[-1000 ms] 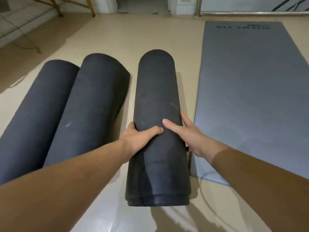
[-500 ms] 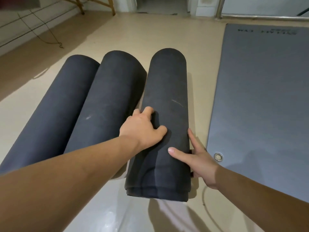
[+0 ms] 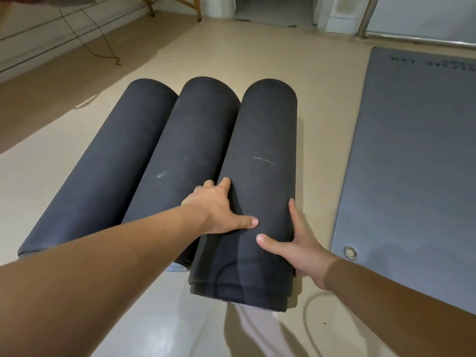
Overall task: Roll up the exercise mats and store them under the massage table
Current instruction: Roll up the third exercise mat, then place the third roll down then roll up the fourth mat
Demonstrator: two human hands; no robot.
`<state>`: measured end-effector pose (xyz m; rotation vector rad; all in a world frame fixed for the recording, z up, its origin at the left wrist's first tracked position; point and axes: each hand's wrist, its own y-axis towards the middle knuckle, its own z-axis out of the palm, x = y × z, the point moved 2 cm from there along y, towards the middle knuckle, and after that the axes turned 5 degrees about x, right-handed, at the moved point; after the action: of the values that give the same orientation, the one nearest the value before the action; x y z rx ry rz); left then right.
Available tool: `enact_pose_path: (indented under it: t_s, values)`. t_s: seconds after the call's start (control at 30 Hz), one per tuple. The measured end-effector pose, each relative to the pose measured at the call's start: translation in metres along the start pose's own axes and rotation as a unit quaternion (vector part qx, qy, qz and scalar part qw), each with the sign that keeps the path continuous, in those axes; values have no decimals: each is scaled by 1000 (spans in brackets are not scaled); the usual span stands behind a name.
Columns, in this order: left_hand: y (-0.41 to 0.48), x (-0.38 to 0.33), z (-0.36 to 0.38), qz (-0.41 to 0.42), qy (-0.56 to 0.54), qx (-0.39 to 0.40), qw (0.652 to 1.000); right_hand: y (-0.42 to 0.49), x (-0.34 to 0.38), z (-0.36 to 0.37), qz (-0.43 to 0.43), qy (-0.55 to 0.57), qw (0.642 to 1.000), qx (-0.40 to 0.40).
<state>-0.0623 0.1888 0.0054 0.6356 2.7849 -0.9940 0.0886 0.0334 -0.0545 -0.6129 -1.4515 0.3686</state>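
Note:
Three dark rolled mats lie side by side on the floor. The rightmost rolled mat (image 3: pixel 260 161) touches the middle rolled mat (image 3: pixel 190 145), which touches the left rolled mat (image 3: pixel 108 161). My left hand (image 3: pixel 219 207) clasps the rightmost roll's left side, fingers tucked into the gap between it and the middle roll, thumb on top. My right hand (image 3: pixel 298 243) grips the same roll's right side near its close end, thumb on top. A grey mat (image 3: pixel 412 163) lies flat and unrolled to the right.
Wooden legs (image 3: pixel 198 11) of a piece of furniture stand at the far left by the wall. A thin cord (image 3: pixel 103 45) trails on the floor there. A doorway (image 3: pixel 273 9) opens at the back. A metal rail (image 3: pixel 422 42) runs behind the grey mat.
The rightmost roll has moved left until it rests against the middle roll. My left hand has slid to its left side and my right hand toward its near end.

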Motion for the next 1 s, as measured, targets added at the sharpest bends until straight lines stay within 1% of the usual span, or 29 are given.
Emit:
enact_pose_path:
  t_s: [0.1,0.2,0.33,0.47,0.57,0.67,0.73,0.8,0.9,0.97,1.0]
  values:
    - [0,-14,5,7,37,-20,999,0,-12,-5,-16,11,1000,-14]
    - [4,-15,9,-2,52,-5,999,4,-21,-6,-34,17,999,-14]
    - [4,-5,12,-19,49,10,999,10,-21,3,-44,-36,998,-35]
    - [2,-10,21,-22,67,6,997,7,-26,3,-58,-54,995,-58]
    - [3,-14,25,-28,78,0,997,6,-27,3,-47,-85,993,-65]
    - [3,-13,22,-24,61,-1,998,6,-23,3,-39,-84,994,-57]
    - [3,-6,16,-19,18,0,1000,3,-18,2,-44,-76,995,-52]
    - [0,-2,9,-4,-39,-8,999,-2,-12,-1,-62,-67,994,-62]
    - [-4,-9,0,55,-102,-50,992,-11,-4,-7,-85,-74,990,-80]
    - [-7,-20,-5,100,-118,-88,984,-18,-1,-14,-95,-67,990,-75]
    - [-9,-26,-5,123,-107,-105,981,-21,0,-18,-93,-67,991,-75]
